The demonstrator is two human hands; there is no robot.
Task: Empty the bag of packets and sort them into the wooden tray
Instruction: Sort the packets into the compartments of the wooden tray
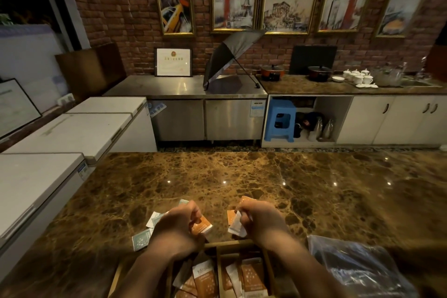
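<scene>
Sorting is well under way, by my reading. The plastic bag (358, 266) lies flattened on the marble counter (266, 176) at about 4 o'clock from the hands; it looks emptied, though dim light hides its inside. The wooden tray (227, 244) sits at 6 o'clock, directly below the hands, at the frame's lower edge. Two compartments are visible, and both already hold orange packets (205, 278) standing or leaning on edge. Loose stock remains on the counter: teal packets (141, 241) at 9 o'clock of the left hand, with more pale ones just above them, and orange ones (246, 201) peeking out at 12 o'clock of the right hand. Estimate: more than half done, with the counter leftovers and the packets in hand to be placed. The left hand (179, 225) is curled, knuckles up, fingers closed on an orange packet (202, 226) that sticks out toward the right. The right hand (261, 219) mirrors it, fingers pinched on a white packet (237, 226) hanging down at its inner side. Both forearms come up from 6 o'clock, crossing over the tray, and the hands are near each other but apart, just beyond the tray's far rim.
</scene>
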